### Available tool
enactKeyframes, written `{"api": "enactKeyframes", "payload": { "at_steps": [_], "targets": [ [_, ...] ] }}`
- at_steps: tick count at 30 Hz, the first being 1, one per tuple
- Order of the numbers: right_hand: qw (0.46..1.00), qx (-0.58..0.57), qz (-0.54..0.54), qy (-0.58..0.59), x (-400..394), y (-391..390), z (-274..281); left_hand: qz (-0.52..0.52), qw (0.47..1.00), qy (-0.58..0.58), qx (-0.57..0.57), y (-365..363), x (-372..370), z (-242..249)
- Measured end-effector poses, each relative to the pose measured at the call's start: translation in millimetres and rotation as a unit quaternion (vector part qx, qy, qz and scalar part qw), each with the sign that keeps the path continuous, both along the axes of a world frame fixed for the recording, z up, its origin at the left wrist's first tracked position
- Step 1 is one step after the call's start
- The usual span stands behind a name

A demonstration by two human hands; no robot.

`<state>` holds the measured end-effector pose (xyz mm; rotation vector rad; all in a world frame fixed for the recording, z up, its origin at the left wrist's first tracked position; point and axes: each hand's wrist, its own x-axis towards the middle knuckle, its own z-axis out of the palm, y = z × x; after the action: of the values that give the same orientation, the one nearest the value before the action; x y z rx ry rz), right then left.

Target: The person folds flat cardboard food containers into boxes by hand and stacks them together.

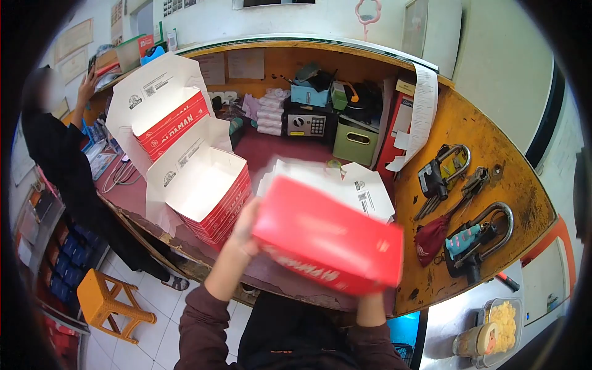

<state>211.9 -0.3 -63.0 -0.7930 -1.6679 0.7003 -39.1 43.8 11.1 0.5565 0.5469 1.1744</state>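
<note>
A red cardboard food box [327, 231], blurred by motion, is held up in front of me, tilted, with its red base facing me. My left hand [248, 225] grips its left end, the fingers partly hidden behind it. My right hand [371, 301] supports the lower right end; only the wrist shows, the fingers being covered by the box. To the left stand two stacks of open red-and-white boxes: a nearer stack [225, 206] and a farther stack [176, 126], white flaps raised. Behind the held box lie white flat box blanks [369, 191].
Padlocks with keys [444, 172] lie on the counter's wooden right side [493, 135]. At the back are a small safe [306, 124] and a green bin [356, 140]. An orange stool [114, 302] stands lower left, near a person in black [61, 148] raising a phone.
</note>
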Motion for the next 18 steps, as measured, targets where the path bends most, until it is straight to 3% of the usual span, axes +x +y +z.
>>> {"api": "enactKeyframes", "payload": {
  "at_steps": [2, 4, 5, 7, 8, 10, 14, 15, 16, 18],
  "targets": [
    [0.953, -0.116, 0.164, 0.226, 23.0, -6.1, 29.9, -0.019, 0.999, -0.023, 0.044, 2.0, -20.8, -0.3],
    [0.817, -0.221, 0.311, 0.433, 32.7, -10.3, 45.4, -0.007, 0.999, -0.033, 0.022, -10.0, -18.4, 16.7],
    [0.817, -0.222, 0.310, 0.433, 32.6, -14.4, 37.0, -0.007, 0.999, -0.033, 0.020, -8.7, -19.4, 12.0],
    [0.862, -0.162, 0.238, 0.417, 29.4, -24.7, 12.8, -0.003, 0.959, 0.211, 0.188, -3.8, -27.0, -1.7],
    [0.861, -0.162, 0.239, 0.418, 24.4, -31.3, 29.0, -0.002, 0.959, 0.211, 0.188, -1.5, -32.9, -3.0],
    [0.960, -0.161, 0.140, 0.181, 20.4, -43.9, 63.4, -0.059, 0.952, 0.212, 0.212, 2.2, -41.9, -0.4],
    [0.888, -0.211, 0.142, 0.383, 8.4, -29.0, 65.6, -0.012, 0.963, 0.150, 0.224, -14.4, -30.6, 14.8],
    [0.879, -0.170, 0.061, 0.442, -7.7, -31.1, 75.0, -0.112, 0.960, 0.024, 0.257, -20.8, -20.9, 22.2],
    [0.879, -0.169, 0.062, 0.442, -20.5, -28.8, 75.1, -0.210, 0.930, -0.101, 0.284, -24.2, -16.3, 25.9],
    [0.890, -0.077, -0.029, 0.449, -36.7, -22.6, 69.6, -0.206, 0.912, 0.119, 0.334, -18.7, -8.8, -27.1]
  ]
}}
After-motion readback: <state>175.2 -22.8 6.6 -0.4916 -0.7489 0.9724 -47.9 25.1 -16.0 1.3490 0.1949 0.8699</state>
